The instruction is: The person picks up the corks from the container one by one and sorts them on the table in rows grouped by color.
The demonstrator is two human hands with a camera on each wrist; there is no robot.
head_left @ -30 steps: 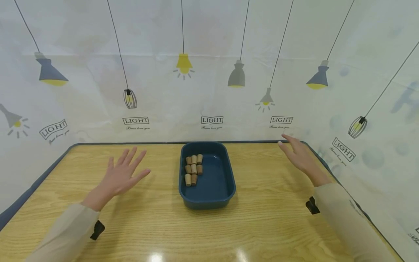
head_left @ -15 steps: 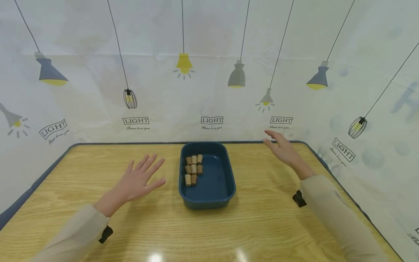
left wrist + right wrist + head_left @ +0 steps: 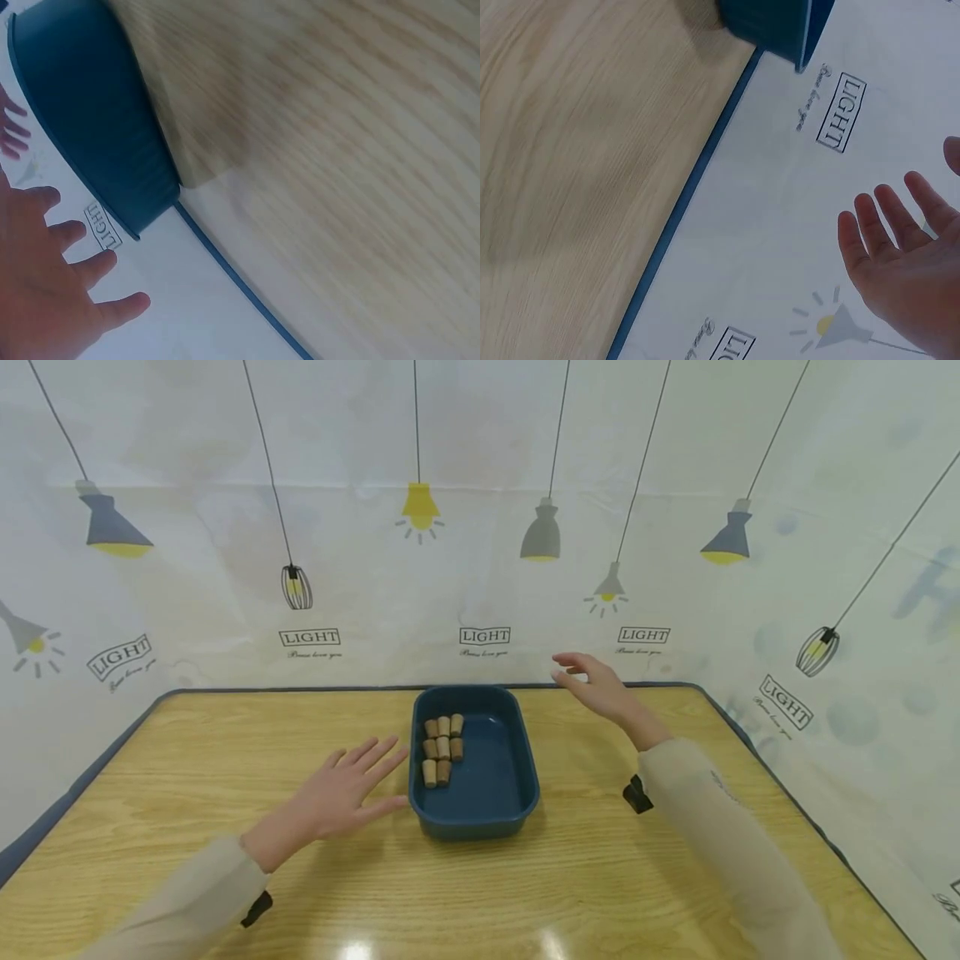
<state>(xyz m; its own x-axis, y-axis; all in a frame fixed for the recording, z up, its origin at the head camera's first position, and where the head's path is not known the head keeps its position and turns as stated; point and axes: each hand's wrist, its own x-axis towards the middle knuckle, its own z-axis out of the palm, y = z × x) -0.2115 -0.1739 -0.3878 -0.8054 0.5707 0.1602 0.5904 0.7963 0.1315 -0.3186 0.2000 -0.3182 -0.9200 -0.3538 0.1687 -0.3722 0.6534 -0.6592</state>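
Note:
A deep blue tray (image 3: 491,827) stands on the wooden table in the head view. Several tapered cork stoppers (image 3: 443,748) lie in rows along its left side, and its right part shows bare bottom. Just left of the tray is my left hand (image 3: 337,793), fingers spread and fingertips right at the rim in this view. My right hand (image 3: 596,687) hovers beyond the tray's far right corner, fingers slightly bent, holding nothing. From the left wrist, the tray's outer wall (image 3: 90,97) shows past the spread left fingers. In the right wrist view, the right hand (image 3: 911,262) is apart from the tray (image 3: 769,30).
The wooden table (image 3: 480,902) has a dark blue edge at the back and sides. Close behind it hangs a white backdrop (image 3: 480,585) printed with lamps and "LIGHT" labels. Black straps (image 3: 258,910) show at both sleeves.
Both hands have moved inward toward the tray, the left to the right and slightly nearer, the right to the left. The tray and corks have stayed in place.

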